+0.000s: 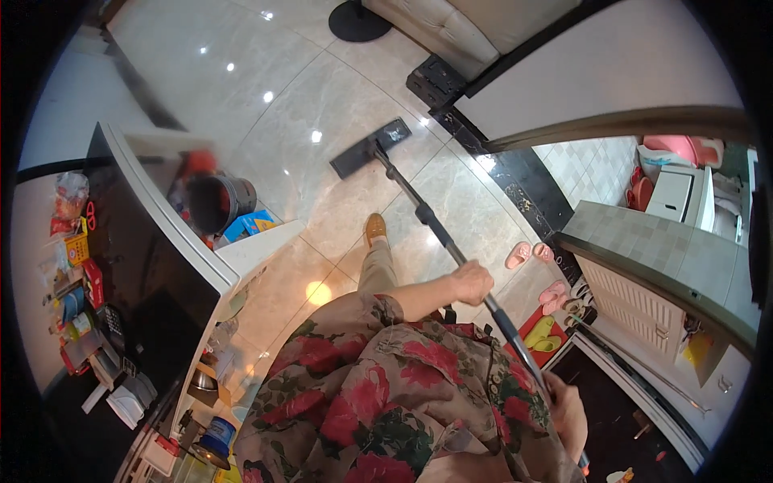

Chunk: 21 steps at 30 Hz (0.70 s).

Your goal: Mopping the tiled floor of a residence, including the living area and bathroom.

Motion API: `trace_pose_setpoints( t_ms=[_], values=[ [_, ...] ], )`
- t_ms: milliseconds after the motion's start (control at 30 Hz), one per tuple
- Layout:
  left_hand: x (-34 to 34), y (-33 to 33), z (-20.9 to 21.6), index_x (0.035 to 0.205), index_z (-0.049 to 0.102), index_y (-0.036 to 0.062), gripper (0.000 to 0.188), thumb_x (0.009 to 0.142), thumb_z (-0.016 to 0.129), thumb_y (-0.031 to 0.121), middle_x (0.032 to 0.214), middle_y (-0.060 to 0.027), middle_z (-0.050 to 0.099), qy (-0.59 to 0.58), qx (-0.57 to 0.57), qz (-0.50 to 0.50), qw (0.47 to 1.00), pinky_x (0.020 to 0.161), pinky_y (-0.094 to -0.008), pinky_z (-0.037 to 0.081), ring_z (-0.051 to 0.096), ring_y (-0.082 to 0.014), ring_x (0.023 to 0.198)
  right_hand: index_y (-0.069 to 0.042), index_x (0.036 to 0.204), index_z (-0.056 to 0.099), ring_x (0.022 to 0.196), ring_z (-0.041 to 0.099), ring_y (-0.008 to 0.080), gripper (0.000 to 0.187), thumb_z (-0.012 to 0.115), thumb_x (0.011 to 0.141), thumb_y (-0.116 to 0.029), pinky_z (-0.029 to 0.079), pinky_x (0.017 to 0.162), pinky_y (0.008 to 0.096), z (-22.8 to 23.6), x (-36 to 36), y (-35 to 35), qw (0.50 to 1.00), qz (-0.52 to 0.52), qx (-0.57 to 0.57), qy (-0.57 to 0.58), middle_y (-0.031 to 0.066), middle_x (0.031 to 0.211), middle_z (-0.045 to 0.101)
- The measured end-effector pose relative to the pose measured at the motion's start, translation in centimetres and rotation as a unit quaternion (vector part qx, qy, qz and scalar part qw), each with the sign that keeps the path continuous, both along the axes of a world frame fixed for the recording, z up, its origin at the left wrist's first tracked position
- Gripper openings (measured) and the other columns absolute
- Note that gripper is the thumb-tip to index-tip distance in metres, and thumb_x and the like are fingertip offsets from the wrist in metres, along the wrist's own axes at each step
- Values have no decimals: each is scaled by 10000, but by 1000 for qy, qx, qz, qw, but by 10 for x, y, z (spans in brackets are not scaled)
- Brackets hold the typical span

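Note:
A flat mop slants across the view, its long grey and black pole (443, 233) running from the lower right up to the floor. Its dark rectangular head (370, 148) lies flat on the glossy tiles ahead of me. My left hand (471, 282) is wrapped around the middle of the pole. Lower down and to the right, my right hand (568, 414) grips the pole near its end, with some fingers hidden behind it. One foot in a tan shoe (375, 229) stands behind the mop head.
On the left, a black-topped counter (149, 266) holds packages and small items; a dark bin (213, 201) stands beyond its end. Pink slippers (519, 255) and green clogs (544, 336) lie at right. A black box (435, 80) sits by the wall, near a round black base (359, 21).

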<state>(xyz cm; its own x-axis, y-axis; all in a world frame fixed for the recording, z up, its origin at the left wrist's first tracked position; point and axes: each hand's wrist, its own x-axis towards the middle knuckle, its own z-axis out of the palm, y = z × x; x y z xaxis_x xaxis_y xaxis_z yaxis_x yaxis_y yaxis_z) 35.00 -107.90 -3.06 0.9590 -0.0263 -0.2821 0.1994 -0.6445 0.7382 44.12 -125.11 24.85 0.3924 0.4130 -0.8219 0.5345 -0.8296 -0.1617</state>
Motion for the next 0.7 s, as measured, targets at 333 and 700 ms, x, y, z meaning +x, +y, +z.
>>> trace_pose_setpoints(
  t_ms=[333,700],
  values=[
    [2,68,-131,831,645,120,177,742,615,269,922,-57,616,65,298,170,937,851,-418,370,539,-241,951,-39,1074,479,769,577,397,269,462,848,-183,458,672,481,-170,21,35,973,177,138,-46,228,780,593],
    [-26,-106,-120,683,663,106,109,687,560,143,718,-86,648,30,266,-67,961,648,-411,450,620,-265,699,-62,1117,436,748,564,407,273,430,860,-156,450,638,488,-130,-21,-147,992,79,101,1,218,763,583]
  ],
)
